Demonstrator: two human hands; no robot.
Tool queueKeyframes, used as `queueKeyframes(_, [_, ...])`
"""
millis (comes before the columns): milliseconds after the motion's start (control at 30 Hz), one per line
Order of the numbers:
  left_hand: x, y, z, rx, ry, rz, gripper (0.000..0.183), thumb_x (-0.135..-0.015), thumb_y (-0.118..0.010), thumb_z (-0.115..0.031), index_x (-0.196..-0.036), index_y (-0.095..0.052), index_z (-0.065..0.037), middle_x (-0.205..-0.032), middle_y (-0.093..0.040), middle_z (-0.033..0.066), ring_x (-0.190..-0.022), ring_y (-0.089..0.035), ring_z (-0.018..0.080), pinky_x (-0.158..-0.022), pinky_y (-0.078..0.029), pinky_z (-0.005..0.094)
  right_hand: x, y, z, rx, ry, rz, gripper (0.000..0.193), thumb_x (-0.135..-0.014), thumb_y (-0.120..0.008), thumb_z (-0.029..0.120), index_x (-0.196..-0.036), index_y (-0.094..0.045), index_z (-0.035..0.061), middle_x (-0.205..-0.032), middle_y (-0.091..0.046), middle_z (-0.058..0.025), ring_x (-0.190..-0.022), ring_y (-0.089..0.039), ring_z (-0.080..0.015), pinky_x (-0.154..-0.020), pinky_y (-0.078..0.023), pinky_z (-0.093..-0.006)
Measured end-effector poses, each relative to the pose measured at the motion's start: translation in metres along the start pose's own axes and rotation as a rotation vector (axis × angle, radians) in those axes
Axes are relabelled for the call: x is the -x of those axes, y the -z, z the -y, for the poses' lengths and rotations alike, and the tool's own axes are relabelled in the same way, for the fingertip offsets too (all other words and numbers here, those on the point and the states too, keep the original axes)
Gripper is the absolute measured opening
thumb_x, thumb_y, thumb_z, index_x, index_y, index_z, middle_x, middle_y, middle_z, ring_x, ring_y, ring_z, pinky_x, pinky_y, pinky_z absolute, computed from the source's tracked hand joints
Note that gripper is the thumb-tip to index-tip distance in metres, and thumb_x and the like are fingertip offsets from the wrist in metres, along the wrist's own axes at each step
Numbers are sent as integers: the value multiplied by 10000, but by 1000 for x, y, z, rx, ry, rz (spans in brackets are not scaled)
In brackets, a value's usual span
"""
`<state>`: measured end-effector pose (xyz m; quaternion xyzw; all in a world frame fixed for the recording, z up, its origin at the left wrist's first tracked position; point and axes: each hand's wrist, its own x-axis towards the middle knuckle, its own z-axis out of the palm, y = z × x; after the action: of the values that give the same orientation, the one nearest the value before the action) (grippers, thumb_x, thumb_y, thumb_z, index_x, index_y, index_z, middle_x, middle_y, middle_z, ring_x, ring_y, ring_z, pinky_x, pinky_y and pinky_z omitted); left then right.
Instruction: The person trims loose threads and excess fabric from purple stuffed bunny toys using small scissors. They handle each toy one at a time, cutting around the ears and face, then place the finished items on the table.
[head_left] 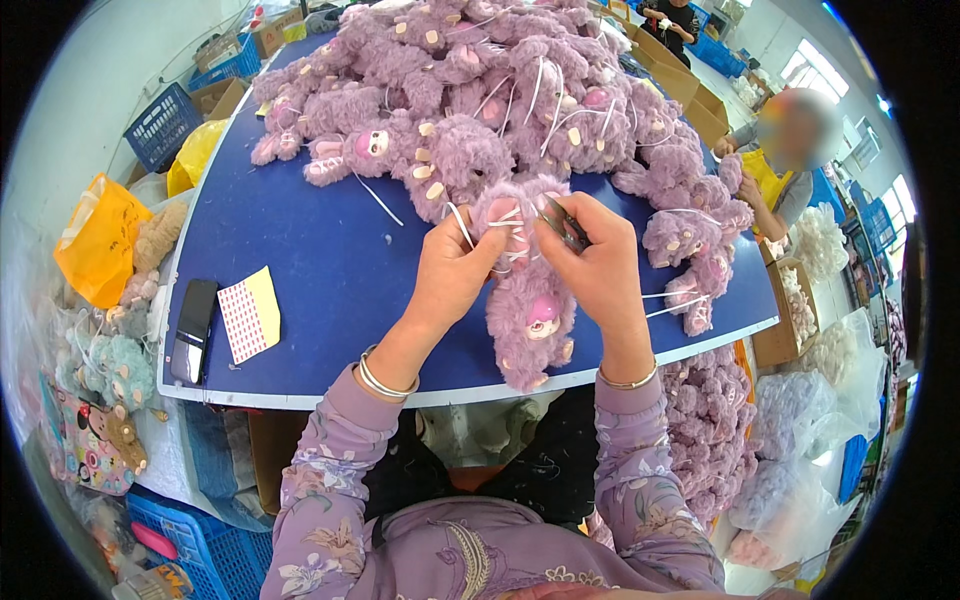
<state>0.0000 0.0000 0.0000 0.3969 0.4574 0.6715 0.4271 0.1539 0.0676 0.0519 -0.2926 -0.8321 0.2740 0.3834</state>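
A purple plush toy lies at the table's near edge, its small pink-topped face toward me and its long ears pointing away. My left hand pinches one pink-lined ear, which has white cord criss-crossed over it. A loop of that cord stands up beside my left thumb. In my right hand is a small dark metal tool, which looks like thread snips; its tips are close to the other ear. My fingers hide part of the tool. Beyond my hands rises a heap of similar purple plush toys, many trailing white cords.
The blue table carries a black phone and a red-patterned sticker sheet at left. More purple plush fills a bag below the right edge. Blue crates stand left. A co-worker in yellow sits at right, near cartons.
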Motion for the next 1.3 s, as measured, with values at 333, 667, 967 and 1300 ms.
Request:
queueKeyframes(333, [2, -3, 6, -106, -99, 9, 146, -905, -643, -196, -948, -635, -56, -683, -598, -46, -518, -470, 3, -445, -365, 180, -4, -13, -7, -67, 58, 38, 202, -821, -671, 29, -1020, -663, -1, -857, -673, -112, -704, -620, -167, -623, -488, -275])
queueKeyframes(667, [1, 1, 11, -20, -1, 87, 205, -908, -644, -240, -982, -639, -49, -722, -615, -29, -551, -499, 20, -469, -391, 181, -1, -1, -23, -761, -308, 210, 141, -939, -615, 188, -932, -591, 50, -677, -461, 83, -573, -366, -12, -489, -282, -191])
queueKeyframes(967, [-5, 9, 22, -160, -26, -40, 125, -905, -625, -166, -961, -636, -54, -728, -613, -33, -565, -501, 17, -477, -371, 184, 4, 22, -16, -704, -263, 607, 142, -939, -598, 170, -938, -573, 30, -710, -460, 54, -616, -390, -35, -527, -317, -209])
queueKeyframes(1300, [2, 1, 10, -64, 20, -21, 174, -922, -607, -206, -980, -624, -43, -717, -610, -25, -538, -503, 15, -456, -380, 175, 3, -5, -7, 125, 171, 169, 293, -776, -695, 57, -1068, -666, 57, -808, -589, -83, -659, -560, -230, -603, -445, -338])
